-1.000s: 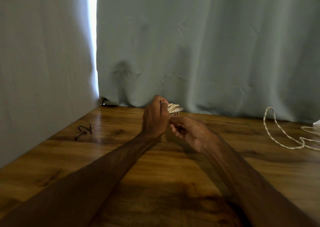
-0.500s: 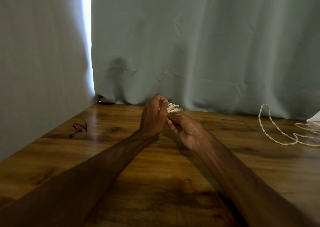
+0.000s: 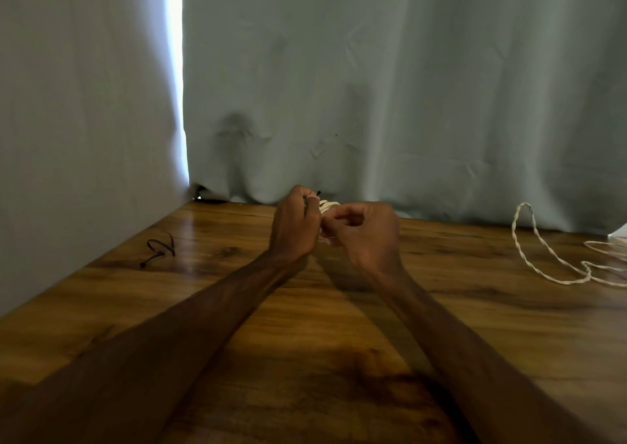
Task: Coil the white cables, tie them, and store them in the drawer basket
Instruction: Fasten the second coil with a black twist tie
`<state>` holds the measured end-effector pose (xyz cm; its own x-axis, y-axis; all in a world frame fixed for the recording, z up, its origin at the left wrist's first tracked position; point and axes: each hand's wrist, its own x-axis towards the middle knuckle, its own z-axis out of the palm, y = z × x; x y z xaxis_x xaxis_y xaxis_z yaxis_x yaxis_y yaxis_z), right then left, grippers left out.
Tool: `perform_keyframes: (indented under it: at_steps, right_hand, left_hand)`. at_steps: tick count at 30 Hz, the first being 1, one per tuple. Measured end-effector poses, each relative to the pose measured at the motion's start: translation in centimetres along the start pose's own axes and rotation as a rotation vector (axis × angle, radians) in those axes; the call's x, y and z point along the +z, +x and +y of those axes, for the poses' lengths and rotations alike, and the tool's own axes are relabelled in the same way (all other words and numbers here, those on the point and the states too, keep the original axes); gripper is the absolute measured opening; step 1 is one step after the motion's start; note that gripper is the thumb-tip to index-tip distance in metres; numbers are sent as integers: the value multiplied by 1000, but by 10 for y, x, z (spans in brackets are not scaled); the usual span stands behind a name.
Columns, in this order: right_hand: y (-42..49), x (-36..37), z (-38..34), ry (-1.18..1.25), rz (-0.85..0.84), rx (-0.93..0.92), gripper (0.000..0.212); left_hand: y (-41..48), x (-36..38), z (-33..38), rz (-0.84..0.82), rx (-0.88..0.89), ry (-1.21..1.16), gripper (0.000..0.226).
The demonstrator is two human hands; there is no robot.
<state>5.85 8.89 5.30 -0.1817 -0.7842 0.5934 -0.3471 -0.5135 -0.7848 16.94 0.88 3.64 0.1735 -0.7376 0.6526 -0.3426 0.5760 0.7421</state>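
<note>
A small coiled white cable is held above the wooden table between both hands, mostly hidden by the fingers. My left hand grips the coil's left side, and a thin black tie end sticks up from its fingertips. My right hand is closed on the coil's right side, knuckles toward me. A second white twisted cable lies loose on the table at the far right. No drawer basket is in view.
A black twist tie lies on the wooden table at the left, near the grey curtain. The curtain hangs along the table's back and left edges. A white object shows at the right edge.
My right hand has turned over and risen, its fingers now curled over the coil. The black tie end now pokes up from my left fingertips. The view has shifted slightly.
</note>
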Motion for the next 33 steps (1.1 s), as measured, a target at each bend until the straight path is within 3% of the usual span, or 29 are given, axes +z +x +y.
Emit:
perform_keyframes:
  at_steps: [3, 7, 14, 18, 25, 33]
  right_hand:
    - [6, -3, 4, -210, -40, -215, 9]
    - [11, -8, 7, -269, -113, -292, 12]
    - [13, -13, 5, -28, -107, -97, 10]
    - [16, -20, 4, 74, -39, -5, 13]
    - [18, -26, 1, 82, 10, 25, 10]
    - [23, -26, 7, -243, 30, -162, 6]
  left_hand:
    - [-2, 0, -1, -51, -32, -53, 23]
    - [-4, 1, -1, -97, -87, -112, 22]
    - [-8, 1, 10, -135, -211, -298, 17]
    - [-10, 4, 12, -194, -263, -343, 26]
    - [-15, 5, 14, -254, -171, -283, 24]
    - [-17, 0, 11, -340, 50, -109, 20]
